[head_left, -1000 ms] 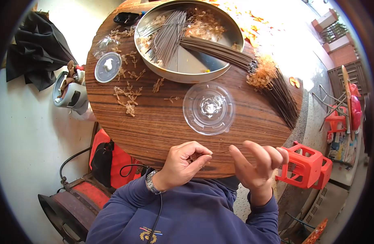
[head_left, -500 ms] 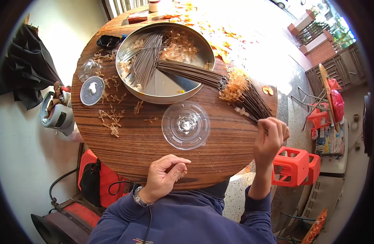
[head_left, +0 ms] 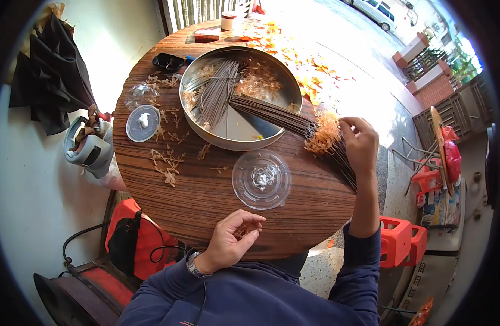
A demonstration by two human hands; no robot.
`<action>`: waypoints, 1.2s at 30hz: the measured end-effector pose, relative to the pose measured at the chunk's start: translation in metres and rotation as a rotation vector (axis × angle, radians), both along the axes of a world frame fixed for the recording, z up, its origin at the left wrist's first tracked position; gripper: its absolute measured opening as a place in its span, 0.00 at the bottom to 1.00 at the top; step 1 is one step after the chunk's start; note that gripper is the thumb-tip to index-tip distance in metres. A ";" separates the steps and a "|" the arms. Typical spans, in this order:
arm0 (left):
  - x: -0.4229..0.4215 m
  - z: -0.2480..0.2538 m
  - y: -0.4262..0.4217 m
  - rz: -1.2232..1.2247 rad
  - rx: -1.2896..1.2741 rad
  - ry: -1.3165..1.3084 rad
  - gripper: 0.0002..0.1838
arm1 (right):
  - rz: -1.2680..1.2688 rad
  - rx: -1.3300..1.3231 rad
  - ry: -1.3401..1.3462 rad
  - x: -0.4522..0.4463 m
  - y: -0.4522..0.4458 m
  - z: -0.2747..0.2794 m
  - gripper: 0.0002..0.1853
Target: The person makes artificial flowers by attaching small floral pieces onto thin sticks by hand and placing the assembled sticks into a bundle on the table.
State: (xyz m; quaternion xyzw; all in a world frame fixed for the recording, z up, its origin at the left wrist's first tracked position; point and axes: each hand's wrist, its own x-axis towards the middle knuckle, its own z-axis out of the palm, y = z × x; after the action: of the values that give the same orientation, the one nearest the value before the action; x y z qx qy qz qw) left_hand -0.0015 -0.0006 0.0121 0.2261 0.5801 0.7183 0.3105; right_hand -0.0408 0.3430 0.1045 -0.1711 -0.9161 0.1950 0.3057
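Note:
My right hand (head_left: 362,144) is closed in a pinch at the edge of an orange dried flower cluster (head_left: 327,133). That cluster lies over a bundle of thin dark sticks (head_left: 274,113), which runs from the round metal tray (head_left: 233,144) down to the table's right side. My left hand (head_left: 233,239) is curled, palm up, near the front edge, with small brownish dried flower bits showing inside its fingers. Ahead of it sits a clear plastic lid (head_left: 244,187) with white paste in its middle. More grey sticks (head_left: 217,92) and pale dried flowers (head_left: 258,76) fill the tray.
Dried sprigs (head_left: 167,163) and a smaller lid with white paste (head_left: 133,130) lie on the left of the wooden table (head_left: 201,212). Orange petals (head_left: 309,68) spread along the far right edge. Red stools (head_left: 395,242) stand to the right.
My right hand has moved up from the sticks' lower ends to the orange flower cluster. My left hand stays near the front edge, its fingers curled. The view has shifted slightly.

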 end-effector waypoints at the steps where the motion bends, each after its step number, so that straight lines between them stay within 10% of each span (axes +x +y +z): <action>1: 0.001 0.000 0.001 -0.001 -0.005 0.004 0.17 | 0.083 -0.082 -0.048 -0.014 -0.011 0.011 0.08; 17: -0.001 0.006 -0.001 0.042 0.024 -0.001 0.14 | 0.260 0.019 -0.951 -0.138 -0.025 0.019 0.14; 36: 0.001 0.000 -0.002 0.025 0.072 -0.064 0.20 | 0.290 0.022 -0.748 -0.124 -0.027 0.026 0.10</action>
State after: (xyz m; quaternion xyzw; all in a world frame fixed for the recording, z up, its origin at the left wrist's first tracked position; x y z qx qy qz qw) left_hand -0.0009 -0.0021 0.0121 0.2069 0.5463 0.7495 0.3114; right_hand -0.1652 0.3161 0.1301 -0.0958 -0.9808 0.1506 -0.0779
